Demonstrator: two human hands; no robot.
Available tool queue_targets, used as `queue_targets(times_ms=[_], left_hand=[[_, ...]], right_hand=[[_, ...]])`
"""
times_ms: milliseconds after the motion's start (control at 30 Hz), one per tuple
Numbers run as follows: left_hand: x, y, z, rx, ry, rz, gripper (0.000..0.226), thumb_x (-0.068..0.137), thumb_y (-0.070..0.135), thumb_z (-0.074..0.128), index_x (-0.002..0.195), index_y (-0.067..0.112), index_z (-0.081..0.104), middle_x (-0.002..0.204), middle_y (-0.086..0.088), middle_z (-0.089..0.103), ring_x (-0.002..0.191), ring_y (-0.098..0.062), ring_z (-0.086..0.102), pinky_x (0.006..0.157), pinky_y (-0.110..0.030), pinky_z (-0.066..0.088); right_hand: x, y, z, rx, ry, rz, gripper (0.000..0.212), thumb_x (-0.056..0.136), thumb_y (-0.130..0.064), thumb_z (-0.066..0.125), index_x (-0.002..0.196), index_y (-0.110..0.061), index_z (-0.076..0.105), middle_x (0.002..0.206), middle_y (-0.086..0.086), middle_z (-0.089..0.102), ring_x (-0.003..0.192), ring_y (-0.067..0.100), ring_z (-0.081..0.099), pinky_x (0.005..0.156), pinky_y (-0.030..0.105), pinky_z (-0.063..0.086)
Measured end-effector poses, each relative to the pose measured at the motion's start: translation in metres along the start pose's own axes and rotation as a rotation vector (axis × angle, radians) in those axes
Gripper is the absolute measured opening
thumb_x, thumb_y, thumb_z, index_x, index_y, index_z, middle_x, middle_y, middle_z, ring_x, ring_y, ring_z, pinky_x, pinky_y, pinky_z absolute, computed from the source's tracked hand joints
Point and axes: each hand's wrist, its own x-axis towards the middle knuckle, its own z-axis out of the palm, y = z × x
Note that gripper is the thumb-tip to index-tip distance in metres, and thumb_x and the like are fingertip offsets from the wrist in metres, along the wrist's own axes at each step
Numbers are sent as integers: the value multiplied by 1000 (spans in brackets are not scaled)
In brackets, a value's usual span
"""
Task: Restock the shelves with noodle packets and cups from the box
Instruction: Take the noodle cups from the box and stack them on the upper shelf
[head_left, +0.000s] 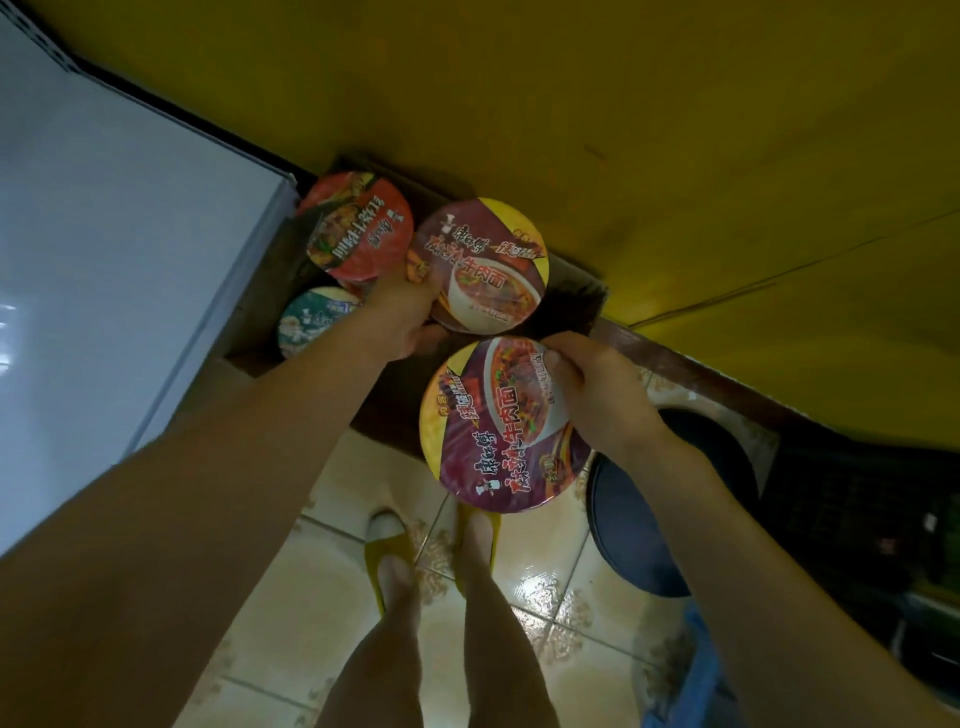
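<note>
Our left hand (402, 325) is curled around the near-left edge of a purple noodle cup (483, 265), fingers wrapped over its rim. We hold that cup lid-up over the right part of the cardboard box (574, 299); we cannot tell whether it rests on anything below. Our right hand (597, 395) pinches the far-right rim of a second purple noodle cup (498, 426), thumb and fingertips pressed onto the lid's edge. This cup hangs nearer to us, clear of the box and above the tiled floor (550, 577).

Just left of the far purple cup we see a red noodle cup (358, 228), tilted, in the far-left corner of the box. Nearer, partly hidden behind our left forearm, a teal noodle cup (309, 322) sits lower in the box.

A white cabinet surface (104, 249) runs along the left of the box, and a yellow wall (649, 114) fills the far side. Below us stand two feet in yellow shoes (387, 556), with a dark blue round stool (636, 525) to their right.
</note>
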Motion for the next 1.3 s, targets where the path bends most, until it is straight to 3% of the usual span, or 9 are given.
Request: queue_targets(times_ms=[67,200,333,533,700,967,1100,1167,1300], left_hand=[[-30,18,-5,-26,25,19,33,98,15,42,131,12,43,128,-11,54,96,-24,58,80,-46,52],[-94,54,-17,0,68,103,33,98,15,43,131,14,46,125,-4,56,101,-19,56,72,-37,52],[-174,92,-28,89,73,199,34,97,21,44,131,16,46,127,-6,58,110,-25,58,82,-46,54],[-305,157,-25,224,195,447,22,96,28,46,113,15,51,112,-5,60,96,-24,62,71,-41,57],[-405,211,-28,415,328,634,29,90,40,45,101,16,55,100,-14,65,89,-34,64,80,-48,54],[-549,277,-44,420,484,855,29,96,35,40,76,15,47,80,-17,67,51,-22,66,40,-20,49],[-613,302,-63,416,586,936,44,88,41,42,84,0,58,82,-26,67,62,-34,69,52,-34,56],[-643,316,-74,391,640,958,42,90,36,42,87,-2,59,83,-29,66,57,-33,68,43,-26,52],[-704,341,-97,400,717,995,36,91,25,41,96,-6,58,75,-27,65,38,-20,62,35,-19,46]], right_hand=[[-18,-20,-16,7,-1,-8,28,98,-16,40,116,-7,59,111,15,65,100,32,57,68,27,39],[-52,-61,-50,44,-28,-38,28,98,-15,41,115,-6,61,113,15,64,103,30,56,65,23,34],[-88,-103,-91,49,-33,-47,27,97,-17,43,112,-9,63,109,10,65,98,22,56,72,26,39],[-145,-167,-168,3,-28,-191,24,97,-15,44,108,-8,65,98,1,60,96,17,54,69,26,34],[-188,-223,-230,-101,-38,-339,23,97,-17,45,102,-6,65,97,8,63,92,22,55,69,29,34],[-250,-320,-307,-176,-8,-584,20,97,-20,45,96,-12,64,94,3,63,91,19,58,76,31,42],[-271,-373,-331,-200,20,-721,21,96,-18,47,96,-7,64,94,7,65,89,21,58,72,26,43],[-281,-400,-340,-189,18,-786,20,95,-17,48,96,-8,65,94,7,66,88,20,58,71,24,42],[-296,-451,-351,-120,-9,-869,22,95,-16,48,99,-4,66,99,11,69,92,25,64,83,38,50]])
